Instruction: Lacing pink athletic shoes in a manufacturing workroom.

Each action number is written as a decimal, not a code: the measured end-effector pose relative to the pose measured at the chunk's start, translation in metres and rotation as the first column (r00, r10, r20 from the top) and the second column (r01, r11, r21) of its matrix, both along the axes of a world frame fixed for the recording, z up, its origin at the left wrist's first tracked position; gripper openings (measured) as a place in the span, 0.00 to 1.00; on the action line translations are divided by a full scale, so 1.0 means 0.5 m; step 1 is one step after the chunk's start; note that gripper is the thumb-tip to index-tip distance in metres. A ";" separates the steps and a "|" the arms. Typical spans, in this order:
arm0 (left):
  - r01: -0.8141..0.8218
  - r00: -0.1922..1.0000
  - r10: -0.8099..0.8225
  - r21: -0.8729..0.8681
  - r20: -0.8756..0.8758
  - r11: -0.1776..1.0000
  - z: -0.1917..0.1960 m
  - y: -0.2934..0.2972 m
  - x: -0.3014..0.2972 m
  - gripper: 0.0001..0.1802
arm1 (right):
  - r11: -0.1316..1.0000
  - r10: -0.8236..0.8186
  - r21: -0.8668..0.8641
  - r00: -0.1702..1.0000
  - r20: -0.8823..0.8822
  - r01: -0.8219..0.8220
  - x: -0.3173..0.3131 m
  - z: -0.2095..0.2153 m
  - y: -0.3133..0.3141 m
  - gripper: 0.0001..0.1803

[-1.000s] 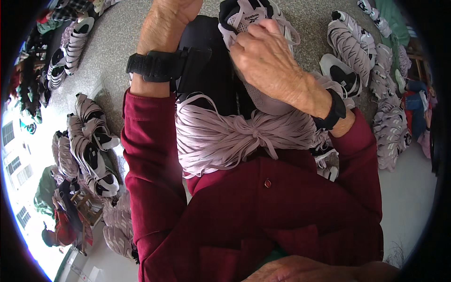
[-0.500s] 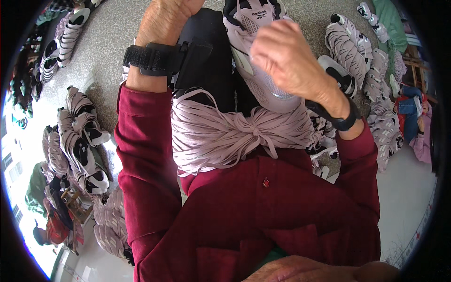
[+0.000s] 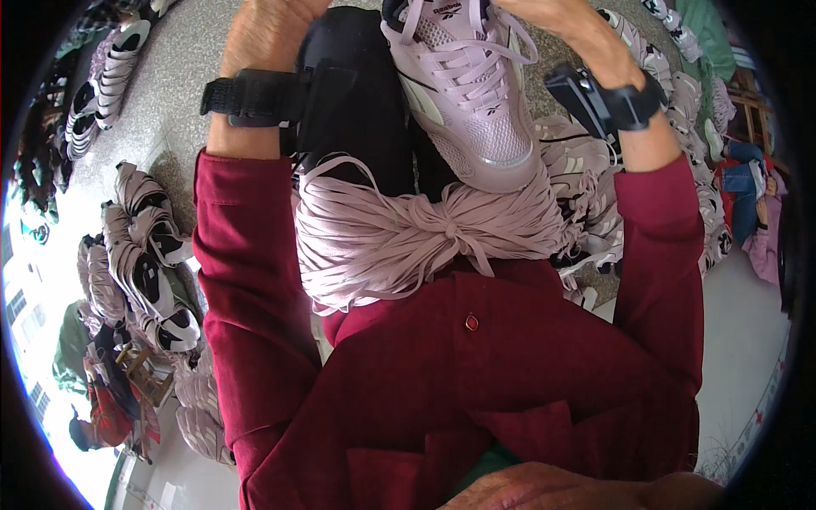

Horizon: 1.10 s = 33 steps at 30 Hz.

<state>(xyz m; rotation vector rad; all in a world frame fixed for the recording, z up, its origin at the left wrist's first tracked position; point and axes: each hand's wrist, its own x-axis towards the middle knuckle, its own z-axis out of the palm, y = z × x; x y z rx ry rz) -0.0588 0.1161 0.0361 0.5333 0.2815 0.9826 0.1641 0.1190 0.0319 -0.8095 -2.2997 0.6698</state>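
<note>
Resting on a lace bundle (image 3: 408, 238), a pale lilac sneaker (image 3: 467, 93).

Rows of pale lilac sneakers (image 3: 140, 255) are being kept on the speckled grey floor (image 3: 170, 119) at the left, while more such pairs (image 3: 680, 93) are being piled at the right.

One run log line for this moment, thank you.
left hand: on dark knee | right hand: at lilac sneaker laces | lace bundle: on lap
</note>
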 end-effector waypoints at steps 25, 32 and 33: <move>-0.057 0.998 0.055 0.165 0.019 0.985 -0.008 -0.030 0.009 0.16 | 0.960 -0.007 0.271 0.956 0.292 -0.075 0.030 -0.052 -0.197 0.07; -0.063 0.997 0.055 0.182 0.049 0.981 -0.013 -0.037 0.018 0.16 | 0.956 -0.056 0.292 0.988 0.146 0.012 0.055 -0.071 -0.245 0.05; -0.061 0.998 0.054 0.183 0.045 0.981 -0.012 -0.036 0.018 0.16 | 0.938 -0.133 0.336 0.984 0.116 0.087 0.040 -0.056 -0.242 0.04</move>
